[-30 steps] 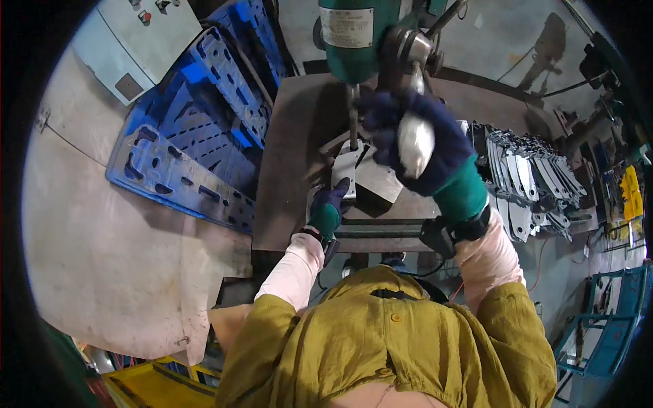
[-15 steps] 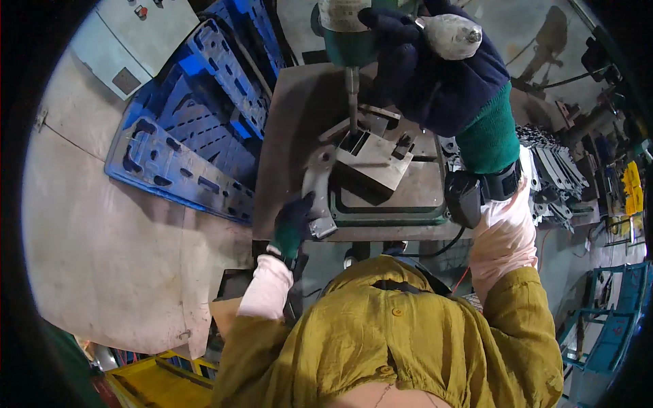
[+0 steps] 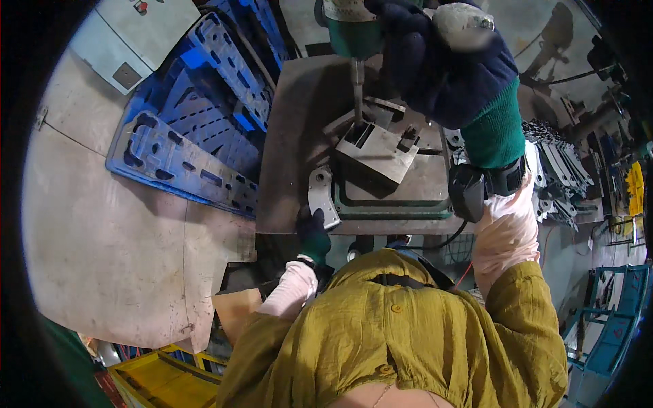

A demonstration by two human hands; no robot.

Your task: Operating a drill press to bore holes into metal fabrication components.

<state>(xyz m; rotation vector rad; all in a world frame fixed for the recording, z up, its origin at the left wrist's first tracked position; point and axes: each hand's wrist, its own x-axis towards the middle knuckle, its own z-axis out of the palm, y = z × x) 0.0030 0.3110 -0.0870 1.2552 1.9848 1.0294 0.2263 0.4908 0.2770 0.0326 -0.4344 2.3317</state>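
My left hand (image 3: 313,236), in a dark glove with a green cuff, is closed on the near end of a flat, curved grey metal bracket (image 3: 320,192). The bracket has a hole at its far end and lies left of the green machine base (image 3: 401,212). My right hand (image 3: 452,68), gloved alike, is wrapped round a pale, wrapped handle knob (image 3: 462,26) beside the drill press head (image 3: 356,35). Below that head, the spindle (image 3: 358,92) reaches down to the rear of a steel fixture block (image 3: 377,155). Most of the right fingers are hidden behind the glove's back.
Blue plastic pallets (image 3: 183,160) lean at the left, beside a pale metal panel (image 3: 102,231) and a cabinet (image 3: 136,41). Several finished-looking metal parts (image 3: 558,170) are piled right of the work table (image 3: 289,136). A blue rack (image 3: 605,319) stands at the far right.
My left hand has drawn the bracket away from the fixture, toward me, and its angle has turned. My right hand stays on the knob. The whole view has shifted slightly.
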